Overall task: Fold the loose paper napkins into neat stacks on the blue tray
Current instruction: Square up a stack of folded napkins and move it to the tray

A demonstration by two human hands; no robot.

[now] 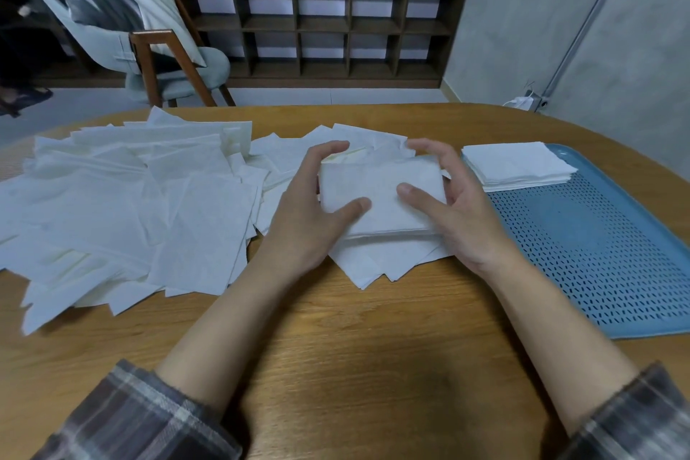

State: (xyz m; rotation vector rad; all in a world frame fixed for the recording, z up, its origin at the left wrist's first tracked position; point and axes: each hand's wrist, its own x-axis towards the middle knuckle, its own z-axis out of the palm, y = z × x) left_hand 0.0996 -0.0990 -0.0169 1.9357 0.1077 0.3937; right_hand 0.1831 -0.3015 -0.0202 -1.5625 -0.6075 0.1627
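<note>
A small pile of folded white napkins [381, 194] lies at the table's middle on top of a few unfolded sheets. My left hand [310, 209] grips its left side, thumb on top and fingers curled round the far edge. My right hand [455, 205] grips its right side the same way. Loose white napkins [123, 205] spread in a wide heap over the left half of the table. The blue perforated tray [605, 254] sits at the right, with a neat stack of folded napkins [517, 164] in its far left corner.
The wooden table [354, 347] has a bare stretch near me between my forearms. Beyond the table stand a wooden chair [168, 63] draped with clothes and a low dark shelf unit [317, 22]. A grey wall rises behind the tray.
</note>
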